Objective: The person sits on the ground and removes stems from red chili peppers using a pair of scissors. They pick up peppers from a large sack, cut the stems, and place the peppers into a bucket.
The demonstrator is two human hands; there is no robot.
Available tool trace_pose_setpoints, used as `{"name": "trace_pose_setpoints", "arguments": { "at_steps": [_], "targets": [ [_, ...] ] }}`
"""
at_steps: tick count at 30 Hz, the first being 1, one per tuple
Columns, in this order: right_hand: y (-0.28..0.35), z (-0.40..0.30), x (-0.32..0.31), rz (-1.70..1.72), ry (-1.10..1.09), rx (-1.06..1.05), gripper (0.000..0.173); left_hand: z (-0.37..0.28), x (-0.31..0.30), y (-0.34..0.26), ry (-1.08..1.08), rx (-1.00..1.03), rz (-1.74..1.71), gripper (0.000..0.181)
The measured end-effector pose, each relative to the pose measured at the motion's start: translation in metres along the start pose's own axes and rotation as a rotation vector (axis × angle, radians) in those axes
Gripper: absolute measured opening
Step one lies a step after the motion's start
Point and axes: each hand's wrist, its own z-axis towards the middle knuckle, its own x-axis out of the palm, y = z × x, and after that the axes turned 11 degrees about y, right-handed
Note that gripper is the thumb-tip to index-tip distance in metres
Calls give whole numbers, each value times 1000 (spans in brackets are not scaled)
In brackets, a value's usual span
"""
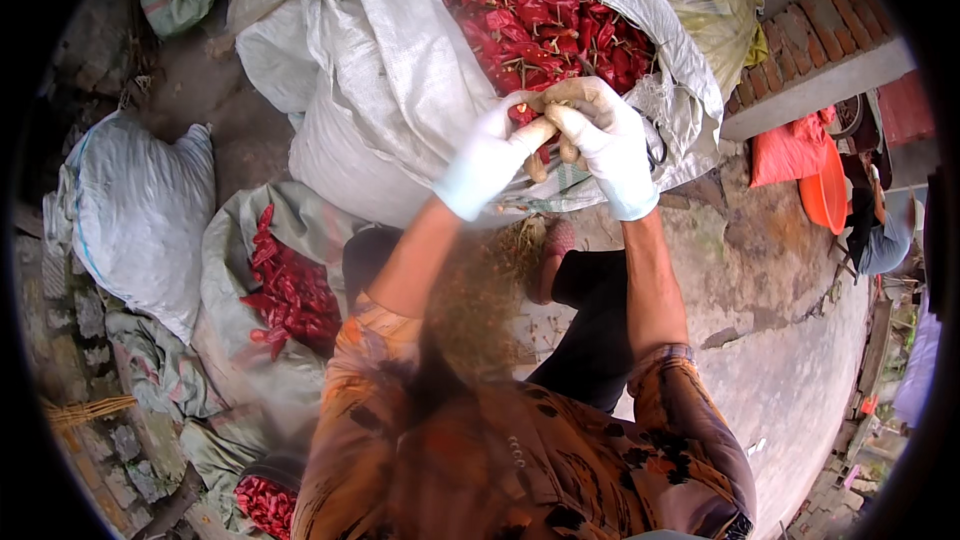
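Both my hands wear white gloves with brown-stained fingertips and meet over the near rim of a large white woven sack [390, 90]. A red chili pepper [523, 114] is held in my left hand [499, 146], its lower end showing beneath the fingers. My right hand [606, 142] pinches at the same chili from the other side; its fingers hide the stem end. Beside the right wrist a dark loop [658, 150] shows, perhaps a scissors handle, though I cannot tell. Red chilies [536, 22] with pale stems fill the sack's mouth just beyond my hands.
At left, an open sack [225, 255] holds more red chilies [292, 292], near a full white sack [142, 202]. Loose stems [480, 300] lie between my legs. To the right are a brick-topped ledge [817, 75], an orange basin [823, 187], a red bag [787, 146] and a seated person [885, 240].
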Motion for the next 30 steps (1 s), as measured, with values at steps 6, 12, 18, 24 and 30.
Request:
{"name": "trace_pose_setpoints", "arguments": {
  "at_steps": [6,12,18,24,30],
  "targets": [
    [2,-2,-1,25,-31,30,31,-2,0,-8,-24,-22,-99,29],
    [7,-1,15,11,-160,-14,26,4,14,1,-22,61,-123,25],
    [-2,0,-1,75,-107,53,21,-1,8,2,42,-129,80,21],
    [-18,-3,-21,610,91,170,19,-11,-1,-11,169,-275,129,19],
    [-16,-6,-15,624,157,228,18,-18,-3,-19,261,-196,13,18]
  ]
}}
